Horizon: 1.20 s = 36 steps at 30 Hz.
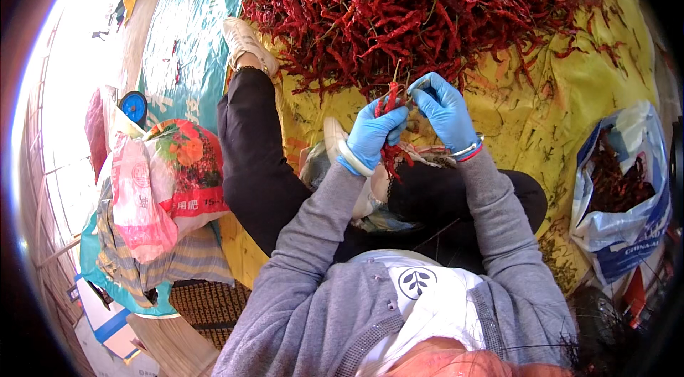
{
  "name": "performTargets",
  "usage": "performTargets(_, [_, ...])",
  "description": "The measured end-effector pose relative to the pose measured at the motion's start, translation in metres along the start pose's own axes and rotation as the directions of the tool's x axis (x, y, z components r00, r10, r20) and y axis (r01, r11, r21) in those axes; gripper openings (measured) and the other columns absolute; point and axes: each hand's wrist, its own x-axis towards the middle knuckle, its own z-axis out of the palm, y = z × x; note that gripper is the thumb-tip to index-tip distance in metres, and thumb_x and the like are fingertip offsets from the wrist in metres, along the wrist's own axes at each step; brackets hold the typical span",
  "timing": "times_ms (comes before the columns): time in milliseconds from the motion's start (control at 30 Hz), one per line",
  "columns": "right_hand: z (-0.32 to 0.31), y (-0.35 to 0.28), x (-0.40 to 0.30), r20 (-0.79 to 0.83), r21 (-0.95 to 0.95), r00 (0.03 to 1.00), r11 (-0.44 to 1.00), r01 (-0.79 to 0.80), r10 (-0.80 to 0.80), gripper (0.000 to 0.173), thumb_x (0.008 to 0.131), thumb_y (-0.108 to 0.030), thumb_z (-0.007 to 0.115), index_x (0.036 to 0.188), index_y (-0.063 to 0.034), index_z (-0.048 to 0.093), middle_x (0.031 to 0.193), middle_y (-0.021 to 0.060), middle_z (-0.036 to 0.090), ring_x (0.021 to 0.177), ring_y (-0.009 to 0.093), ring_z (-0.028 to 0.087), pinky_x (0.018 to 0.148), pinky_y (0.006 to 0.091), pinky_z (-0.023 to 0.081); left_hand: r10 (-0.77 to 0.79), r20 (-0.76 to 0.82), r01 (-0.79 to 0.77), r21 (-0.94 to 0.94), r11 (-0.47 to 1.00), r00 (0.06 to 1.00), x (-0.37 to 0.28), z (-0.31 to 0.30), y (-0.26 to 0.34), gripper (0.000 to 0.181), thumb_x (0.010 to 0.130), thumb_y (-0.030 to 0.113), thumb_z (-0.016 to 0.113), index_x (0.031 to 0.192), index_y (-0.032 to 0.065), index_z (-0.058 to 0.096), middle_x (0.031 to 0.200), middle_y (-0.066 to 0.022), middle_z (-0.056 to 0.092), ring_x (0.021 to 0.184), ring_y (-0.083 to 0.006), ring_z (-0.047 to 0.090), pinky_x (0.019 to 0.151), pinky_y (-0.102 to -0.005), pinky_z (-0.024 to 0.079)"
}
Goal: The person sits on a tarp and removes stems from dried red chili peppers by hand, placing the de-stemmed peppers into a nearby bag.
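My left hand (374, 133), in a blue disposable glove, is closed around a small bunch of dried red chilies (393, 96). Their stems point up and away from me, while the red tips hang below the fist. My right hand (442, 109), gloved the same way, has thumb and forefinger pinched together at the stem end of the bunch. A thin chili stem seems to be between those fingertips, though it is too small to be sure. Just beyond both hands lies a large heap of dried red chilies (395, 19).
A yellow plastic sheet (513, 110) strewn with stem bits lies under the heap. On the right stands a plastic bag (604, 238) holding darker chilies. Printed sacks (187, 185) lie at the left, near a blue wheel (133, 108). My legs (251, 136) flank the work area.
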Motion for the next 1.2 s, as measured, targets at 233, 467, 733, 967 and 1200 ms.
performTargets(233, [0.015,0.036,-0.001,-0.023,0.661,0.878,0.666,-0.345,0.477,0.012,0.091,-0.015,0.051,0.079,-0.0115,0.054,0.068,-0.0020,0.051,0.055,0.008,0.044,0.050,0.0224,0.036,0.104,0.002,-0.104,0.011,0.994,0.995,0.006,0.005,-0.013,0.005,0.088,0.008,0.060,0.093,0.0069,0.059,0.065,0.0009,0.053,0.047,-0.0060,0.041,0.044,-0.0212,0.031])
performTargets(467, [-0.014,0.026,0.007,0.029,0.575,0.960,0.780,-0.245,0.280,0.012,0.093,-0.011,0.048,0.090,-0.0036,0.057,0.073,0.0000,0.057,0.055,0.007,0.046,0.047,0.0209,0.037,-0.007,-0.004,0.007,-0.049,0.999,1.000,0.006,0.006,-0.004,0.005,0.089,0.010,0.059,0.092,0.0092,0.055,0.060,0.0029,0.046,0.044,-0.0055,0.035,0.041,-0.0227,0.027])
performTargets(733, [-0.017,0.015,0.008,0.147,0.228,0.966,0.943,-0.241,0.211,0.009,0.092,-0.014,0.055,0.094,-0.0073,0.060,0.074,-0.0046,0.056,0.059,0.001,0.047,0.050,0.0168,0.037,0.008,-0.053,-0.002,0.123,0.992,0.999,0.005,0.005,-0.011,0.013,0.087,0.010,0.061,0.099,0.0068,0.060,0.065,0.0029,0.054,0.046,-0.0037,0.044,0.040,-0.0193,0.031])
performTargets(967, [-0.012,0.006,0.007,0.115,0.218,0.954,0.930,-0.295,0.276,0.008,0.092,-0.013,0.056,0.088,-0.0063,0.058,0.073,-0.0050,0.053,0.060,0.001,0.044,0.050,0.0169,0.035,0.016,-0.040,-0.011,0.132,0.991,0.999,0.007,0.003,-0.010,0.014,0.089,0.017,0.062,0.098,0.0063,0.062,0.065,0.0027,0.056,0.048,-0.0043,0.047,0.042,-0.0188,0.035])
performTargets(1200, [-0.009,0.013,0.006,0.062,0.106,0.991,0.987,-0.125,0.119,0.012,0.093,-0.013,0.054,0.083,-0.0059,0.054,0.071,-0.0032,0.051,0.066,0.003,0.045,0.058,0.0201,0.040,0.020,-0.097,-0.008,0.125,0.992,0.995,0.005,0.010,-0.011,0.009,0.089,0.015,0.061,0.094,0.0070,0.061,0.065,0.0012,0.057,0.047,-0.0048,0.045,0.042,-0.0192,0.033])
